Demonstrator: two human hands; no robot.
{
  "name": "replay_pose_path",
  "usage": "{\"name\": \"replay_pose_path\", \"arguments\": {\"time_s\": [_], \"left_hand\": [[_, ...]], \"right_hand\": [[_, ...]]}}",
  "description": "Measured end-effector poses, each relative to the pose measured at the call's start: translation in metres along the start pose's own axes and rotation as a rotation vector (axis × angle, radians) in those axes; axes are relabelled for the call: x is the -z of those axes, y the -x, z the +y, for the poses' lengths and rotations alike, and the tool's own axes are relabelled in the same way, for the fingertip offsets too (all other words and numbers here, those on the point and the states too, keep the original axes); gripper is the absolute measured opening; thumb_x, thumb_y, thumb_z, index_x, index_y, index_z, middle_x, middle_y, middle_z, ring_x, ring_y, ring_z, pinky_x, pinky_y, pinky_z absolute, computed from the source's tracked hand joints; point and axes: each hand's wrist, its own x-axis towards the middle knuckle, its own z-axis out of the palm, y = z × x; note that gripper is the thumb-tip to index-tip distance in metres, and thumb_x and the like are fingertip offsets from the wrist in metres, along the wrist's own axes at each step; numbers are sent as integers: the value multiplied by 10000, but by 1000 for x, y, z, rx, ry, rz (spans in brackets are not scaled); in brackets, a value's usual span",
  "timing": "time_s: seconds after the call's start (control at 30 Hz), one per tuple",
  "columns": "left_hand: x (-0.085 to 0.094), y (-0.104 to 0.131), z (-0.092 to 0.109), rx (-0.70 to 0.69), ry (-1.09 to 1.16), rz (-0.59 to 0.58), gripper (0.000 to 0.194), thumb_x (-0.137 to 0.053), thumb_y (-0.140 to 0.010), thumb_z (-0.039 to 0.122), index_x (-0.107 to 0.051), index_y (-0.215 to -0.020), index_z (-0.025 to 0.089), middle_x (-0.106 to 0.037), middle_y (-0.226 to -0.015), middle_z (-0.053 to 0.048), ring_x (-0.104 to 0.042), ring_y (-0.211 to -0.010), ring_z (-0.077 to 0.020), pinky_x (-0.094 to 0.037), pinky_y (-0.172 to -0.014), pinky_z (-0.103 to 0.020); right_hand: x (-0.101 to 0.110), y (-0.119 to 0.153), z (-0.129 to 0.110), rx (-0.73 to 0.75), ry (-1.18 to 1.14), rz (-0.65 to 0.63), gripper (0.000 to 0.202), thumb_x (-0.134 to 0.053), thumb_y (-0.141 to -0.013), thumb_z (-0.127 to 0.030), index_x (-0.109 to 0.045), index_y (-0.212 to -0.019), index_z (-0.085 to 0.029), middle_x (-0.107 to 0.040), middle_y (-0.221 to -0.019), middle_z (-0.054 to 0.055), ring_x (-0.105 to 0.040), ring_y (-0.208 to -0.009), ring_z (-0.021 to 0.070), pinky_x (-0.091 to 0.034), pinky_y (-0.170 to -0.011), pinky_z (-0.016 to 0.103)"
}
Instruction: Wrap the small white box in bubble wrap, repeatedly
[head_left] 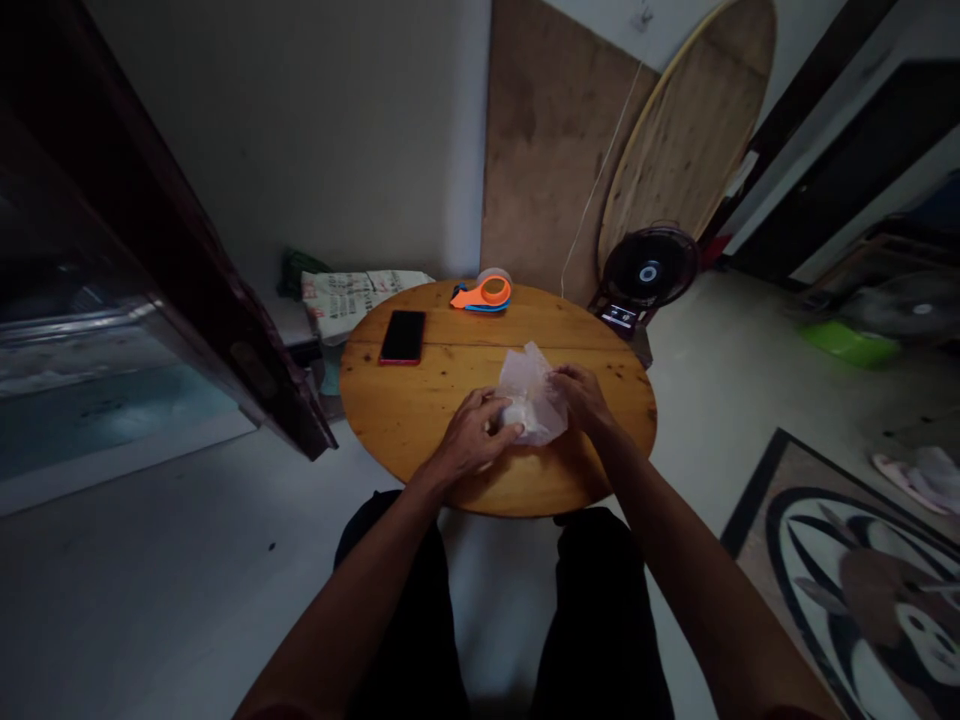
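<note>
A sheet of translucent, whitish plastic wrap (pixel 551 418) lies crumpled on the round wooden table (pixel 390 420), with a small white object (pixel 517 412) on or inside it. My left hand (pixel 474 432) rests against the left side of the white object, thumb and fingers bent around it. At the wrap's right edge, my right hand (pixel 579 392) pinches the plastic between thumb and fingers. What exactly the white object is cannot be made out.
An orange and blue tape dispenser (pixel 484 292) stands at the table's back edge. A black phone (pixel 403 337) lies at the back left. Beyond the table are a printed bag (pixel 360 297) and a dark fan (pixel 646 270).
</note>
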Motion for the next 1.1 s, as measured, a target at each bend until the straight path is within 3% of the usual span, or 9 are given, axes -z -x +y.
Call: {"name": "replay_pose_path", "arguments": {"time_s": [0.17, 0.33, 0.47, 0.6, 0.7, 0.8, 0.97, 1.1], "left_hand": [[15, -3, 3, 166, 204, 20, 424, -580, -846, 390, -652, -1192, 156, -555, -1259, -141, -599, -1072, -223, -508, -932, -358], [32, -30, 11, 247, 146, -62, 330, -664, -763, 310, -729, -1061, 187, -658, -1135, -97, -608, -1031, -236, -483, -936, -364], [21, -67, 10, 437, 334, -169, 262, -641, -747, 234, -745, -968, 141, -730, -861, -65, -647, -823, -186, -509, -772, -288], [3, -83, 2, 522, 496, -186, 241, -664, -721, 212, -751, -926, 120, -714, -719, -39, -621, -638, -143, -482, -640, -254], [-5, -83, -3, 459, 562, -120, 266, -682, -716, 227, -751, -949, 118, -731, -762, -52, -642, -672, -157, -497, -649, -256], [-8, -82, -7, 381, 585, -53, 284, -663, -714, 202, -745, -976, 128, -745, -866, -59, -666, -762, -170, -518, -713, -265], [-2, -84, -17, 416, 571, 44, 277, -617, -695, 158, -744, -940, 136, -745, -915, -53, -672, -858, -180, -517, -821, -290], [5, -84, -23, 455, 617, 93, 404, -652, -688, 189, -704, -1084, 122, -726, -1060, -87, -661, -926, -188, -504, -881, -313]], "right_hand": [[-11, 9, 10, -127, -136, 18, 217, -619, -621, -371, -598, -709, -174, -573, -620, -24, -498, -550, 119, -382, -526, 243], [-10, 10, 8, -80, -128, -18, 195, -613, -642, -348, -595, -718, -170, -556, -610, -38, -476, -534, 105, -368, -514, 231], [-9, 3, 8, -14, -131, -44, 180, -586, -646, -319, -601, -758, -178, -571, -631, -34, -494, -550, 114, -376, -512, 227], [-14, -15, 11, 31, 100, -44, 212, -578, -677, -339, -665, -786, -179, -637, -700, 6, -550, -624, 145, -405, -556, 243], [-19, -28, 9, 91, 262, -45, 210, -630, -678, -362, -689, -782, -189, -652, -717, 15, -558, -647, 154, -403, -585, 253], [-26, -36, 7, 134, 253, -24, 185, -602, -715, -354, -677, -720, -185, -624, -673, 7, -538, -630, 149, -379, -570, 250], [-25, -41, 14, 39, -109, 83, 237, -582, -714, -402, -632, -687, -171, -543, -613, -21, -473, -575, 120, -365, -533, 239], [-22, -44, 25, -120, -329, 168, 244, -640, -640, -421, -560, -669, -192, -463, -579, -55, -415, -520, 97, -346, -496, 232]]}}
